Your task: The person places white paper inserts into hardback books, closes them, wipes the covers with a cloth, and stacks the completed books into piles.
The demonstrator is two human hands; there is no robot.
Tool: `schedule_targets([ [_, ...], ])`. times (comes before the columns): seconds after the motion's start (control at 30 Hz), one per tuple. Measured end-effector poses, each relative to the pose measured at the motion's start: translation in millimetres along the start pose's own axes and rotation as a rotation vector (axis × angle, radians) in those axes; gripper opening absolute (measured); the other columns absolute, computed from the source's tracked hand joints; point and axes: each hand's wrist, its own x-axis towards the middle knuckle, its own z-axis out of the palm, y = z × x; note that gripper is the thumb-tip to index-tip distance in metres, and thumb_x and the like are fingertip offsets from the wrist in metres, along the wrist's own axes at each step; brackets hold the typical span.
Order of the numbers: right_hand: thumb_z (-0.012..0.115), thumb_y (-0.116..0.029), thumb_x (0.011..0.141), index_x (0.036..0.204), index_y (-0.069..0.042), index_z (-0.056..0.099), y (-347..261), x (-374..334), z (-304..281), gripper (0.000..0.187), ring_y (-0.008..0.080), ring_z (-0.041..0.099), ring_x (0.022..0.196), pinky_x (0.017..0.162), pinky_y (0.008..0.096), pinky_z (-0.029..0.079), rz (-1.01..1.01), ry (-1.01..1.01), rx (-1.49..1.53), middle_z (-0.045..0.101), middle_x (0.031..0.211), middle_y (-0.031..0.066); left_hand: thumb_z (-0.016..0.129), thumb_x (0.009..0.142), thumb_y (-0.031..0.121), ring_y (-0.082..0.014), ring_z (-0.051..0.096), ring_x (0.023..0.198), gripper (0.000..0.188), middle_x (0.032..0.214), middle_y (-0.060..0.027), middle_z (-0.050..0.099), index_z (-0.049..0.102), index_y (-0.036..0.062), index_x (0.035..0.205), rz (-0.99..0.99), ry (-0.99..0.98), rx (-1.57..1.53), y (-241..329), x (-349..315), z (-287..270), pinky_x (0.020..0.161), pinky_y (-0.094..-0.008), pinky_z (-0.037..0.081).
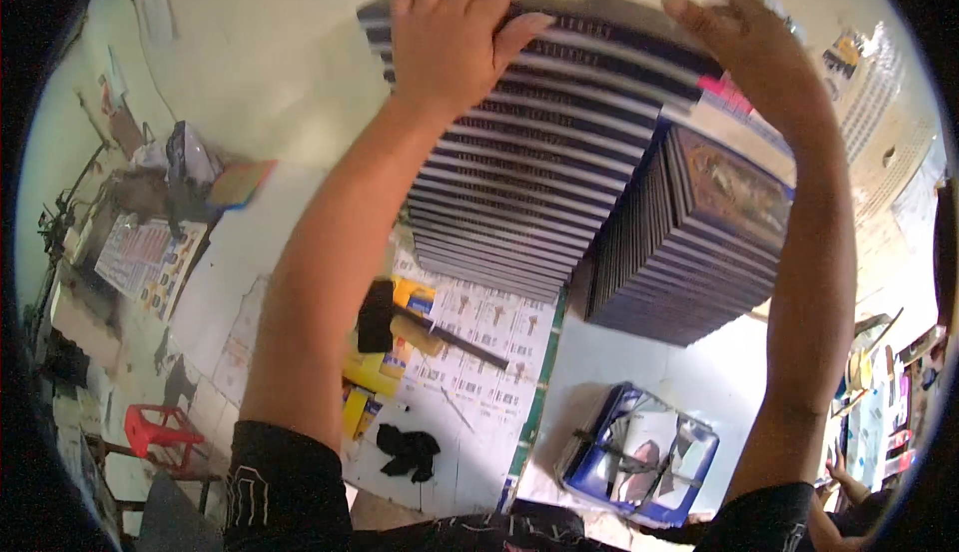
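Observation:
A tall stack of dark blue hardback books [509,167] with pale page edges and printed spines rises close in front of me. My left hand [450,42] lies over the left part of the top book, fingers stretched across its cover and thumb along the spine edge. Over the right end of the top book is my right hand [734,27], its fingers apart and slightly blurred, with nothing visible in them. Whether it touches the cover, I cannot tell. A second, lower stack of books [689,242] with a brown picture cover stands to the right.
Below the stacks, a hammer-like tool [430,332] lies on a printed sheet [489,322], near a black cloth [408,452]. A blue-rimmed container [639,457] stands right of it. At left is a red stool [163,435]. Another person's hand [849,482] shows at lower right.

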Motion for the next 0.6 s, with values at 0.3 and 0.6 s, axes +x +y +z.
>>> schedule_targets([
  [0.3, 0.088, -0.013, 0.061, 0.119, 0.0, 0.059, -69, -23, -14, 0.066, 0.0293, 0.069, 0.096, 0.091, 0.0392, 0.056, -0.002, -0.244, 0.246, 0.069, 0.106, 0.0189, 0.05, 0.091, 0.063, -0.026, 0.052, 0.079, 0.058, 0.086, -0.0088, 0.055, 0.06, 0.0053, 0.096, 0.189, 0.073, 0.142, -24, 11, 12, 0.071, -0.0407, 0.036],
  [0.6, 0.085, -0.018, 0.059, 0.108, -0.001, 0.063, -59, -14, 4, 0.056, 0.0269, 0.073, 0.083, 0.081, 0.0362, 0.06, -0.312, -0.149, -0.153, 0.072, 0.094, 0.0164, 0.068, 0.066, 0.077, -0.0274, 0.05, 0.095, 0.093, 0.104, -0.0121, 0.052, 0.053, 0.0062, 0.125, 0.188, -0.225, 0.083, -17, 11, -9, 0.085, -0.0421, 0.037],
])
